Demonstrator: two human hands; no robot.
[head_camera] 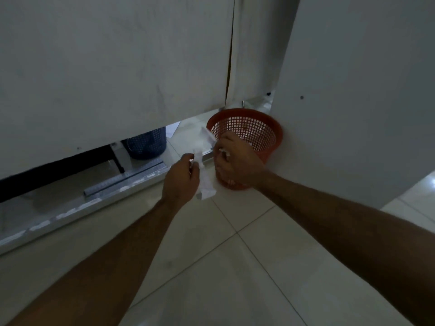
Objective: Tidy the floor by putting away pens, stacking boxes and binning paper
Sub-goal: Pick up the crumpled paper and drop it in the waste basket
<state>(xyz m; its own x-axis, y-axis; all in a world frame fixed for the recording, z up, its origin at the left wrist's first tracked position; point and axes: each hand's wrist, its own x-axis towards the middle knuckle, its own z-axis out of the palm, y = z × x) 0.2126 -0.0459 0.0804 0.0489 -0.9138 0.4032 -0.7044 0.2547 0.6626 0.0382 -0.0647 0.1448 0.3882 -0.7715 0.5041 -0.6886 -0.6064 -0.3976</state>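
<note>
Both hands hold a crumpled strip of white paper just in front of an orange mesh bin that stands on the tiled floor against a white panel. My left hand grips the paper's lower part. My right hand pinches its upper part, right over the bin's near rim. Some white paper shows inside the bin through the mesh.
A blue mesh basket stands behind the large white board on the left, seen through the gap under it. A metal rail runs along the floor there. A white panel rises at the right. Pale floor tiles lie below my arms.
</note>
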